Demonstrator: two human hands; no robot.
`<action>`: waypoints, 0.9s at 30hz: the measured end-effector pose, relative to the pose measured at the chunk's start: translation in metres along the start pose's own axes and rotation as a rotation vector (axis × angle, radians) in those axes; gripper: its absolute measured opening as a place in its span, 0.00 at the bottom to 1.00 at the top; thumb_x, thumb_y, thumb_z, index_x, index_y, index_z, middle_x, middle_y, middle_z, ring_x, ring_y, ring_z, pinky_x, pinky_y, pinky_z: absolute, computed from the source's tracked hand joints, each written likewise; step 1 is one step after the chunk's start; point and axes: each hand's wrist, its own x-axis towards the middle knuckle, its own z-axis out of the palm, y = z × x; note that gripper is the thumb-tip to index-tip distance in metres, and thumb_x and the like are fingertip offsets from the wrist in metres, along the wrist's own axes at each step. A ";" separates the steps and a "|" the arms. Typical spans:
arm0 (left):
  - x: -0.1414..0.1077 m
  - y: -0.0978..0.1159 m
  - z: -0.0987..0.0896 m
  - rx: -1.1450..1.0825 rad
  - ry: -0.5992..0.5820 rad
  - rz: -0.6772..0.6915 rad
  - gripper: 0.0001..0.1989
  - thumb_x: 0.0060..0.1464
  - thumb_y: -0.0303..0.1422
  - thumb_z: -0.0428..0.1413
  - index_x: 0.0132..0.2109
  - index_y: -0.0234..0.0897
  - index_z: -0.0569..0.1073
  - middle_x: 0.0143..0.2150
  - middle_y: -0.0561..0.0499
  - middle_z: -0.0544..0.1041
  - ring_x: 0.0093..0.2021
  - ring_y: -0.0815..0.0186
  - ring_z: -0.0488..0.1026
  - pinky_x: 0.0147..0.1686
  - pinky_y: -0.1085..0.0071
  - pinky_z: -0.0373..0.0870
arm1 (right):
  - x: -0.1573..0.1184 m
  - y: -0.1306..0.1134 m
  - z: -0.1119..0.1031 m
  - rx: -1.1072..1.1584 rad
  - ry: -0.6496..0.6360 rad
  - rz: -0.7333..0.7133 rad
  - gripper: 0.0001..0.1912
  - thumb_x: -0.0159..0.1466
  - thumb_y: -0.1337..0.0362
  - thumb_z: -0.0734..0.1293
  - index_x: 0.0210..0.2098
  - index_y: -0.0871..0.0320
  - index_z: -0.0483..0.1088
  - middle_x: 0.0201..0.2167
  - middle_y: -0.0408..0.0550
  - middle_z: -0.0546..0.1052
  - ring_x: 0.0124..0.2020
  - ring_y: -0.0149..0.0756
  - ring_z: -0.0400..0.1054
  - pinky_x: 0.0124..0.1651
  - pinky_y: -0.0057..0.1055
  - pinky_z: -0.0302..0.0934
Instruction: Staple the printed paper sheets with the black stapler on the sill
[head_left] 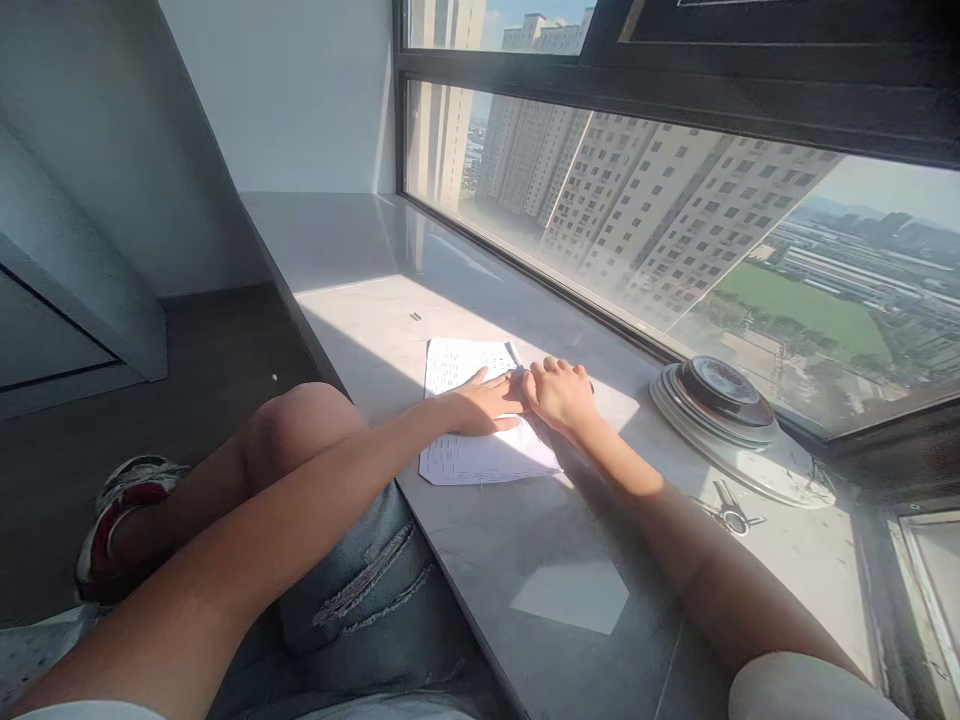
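White sheets of paper (480, 463) with rows of dark marks lie on the pale stone sill. My left hand (484, 403) rests flat across the middle of the paper, its fingers spread and pointing right. At the paper's right edge, my right hand (559, 392) has its fingers curled and meets the fingertips of the left one. Whatever is under or inside the right hand is hidden. Just above the hands, a small pale strip (514, 352) lies at the top right corner of the paper.
A stack of round plates or lids (712, 410) sits by the window at the right, with a metal ring-shaped object (733, 520) in front. Two tiny dark pieces (415, 316) lie beyond the paper. My knee (307, 430) is beside the sill's edge.
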 end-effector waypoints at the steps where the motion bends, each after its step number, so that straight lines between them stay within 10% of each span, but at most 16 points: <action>1: -0.001 0.000 -0.001 0.009 -0.010 0.004 0.22 0.75 0.41 0.49 0.69 0.54 0.76 0.84 0.52 0.55 0.84 0.50 0.47 0.81 0.39 0.30 | -0.001 -0.001 0.000 -0.016 -0.007 -0.019 0.27 0.80 0.55 0.51 0.50 0.61 0.78 0.49 0.64 0.81 0.49 0.54 0.73 0.53 0.45 0.56; 9: -0.004 -0.006 0.000 0.018 -0.032 -0.034 0.28 0.76 0.46 0.46 0.78 0.58 0.64 0.84 0.52 0.52 0.84 0.48 0.44 0.81 0.40 0.32 | 0.012 0.039 -0.006 0.471 -0.073 -0.140 0.27 0.81 0.47 0.50 0.47 0.55 0.74 0.42 0.53 0.82 0.41 0.45 0.74 0.46 0.38 0.62; 14: -0.008 -0.010 0.002 -0.081 0.072 -0.054 0.28 0.74 0.46 0.50 0.76 0.57 0.69 0.81 0.53 0.61 0.82 0.50 0.55 0.82 0.48 0.38 | 0.007 0.096 0.006 0.838 -0.120 -0.352 0.30 0.69 0.33 0.68 0.47 0.54 0.75 0.37 0.48 0.81 0.35 0.42 0.71 0.40 0.36 0.64; 21: -0.008 -0.011 0.001 -0.148 0.123 -0.056 0.23 0.71 0.44 0.53 0.68 0.54 0.78 0.79 0.53 0.65 0.80 0.51 0.59 0.80 0.50 0.45 | 0.009 0.107 0.033 0.865 0.205 0.131 0.32 0.61 0.31 0.72 0.33 0.55 0.72 0.26 0.43 0.74 0.29 0.37 0.62 0.33 0.34 0.55; 24: -0.009 -0.007 -0.007 -0.116 0.292 0.000 0.15 0.70 0.40 0.54 0.55 0.50 0.84 0.65 0.49 0.81 0.69 0.52 0.73 0.76 0.51 0.55 | 0.015 0.084 0.027 0.891 0.347 0.333 0.32 0.60 0.31 0.72 0.27 0.53 0.65 0.23 0.40 0.67 0.27 0.34 0.57 0.31 0.33 0.50; 27: -0.017 -0.006 -0.023 -0.123 0.709 -0.136 0.14 0.71 0.34 0.52 0.38 0.43 0.81 0.39 0.46 0.83 0.45 0.56 0.78 0.56 0.57 0.71 | 0.016 0.052 0.015 0.974 0.293 0.297 0.30 0.59 0.34 0.75 0.29 0.54 0.70 0.24 0.41 0.71 0.28 0.35 0.61 0.32 0.33 0.52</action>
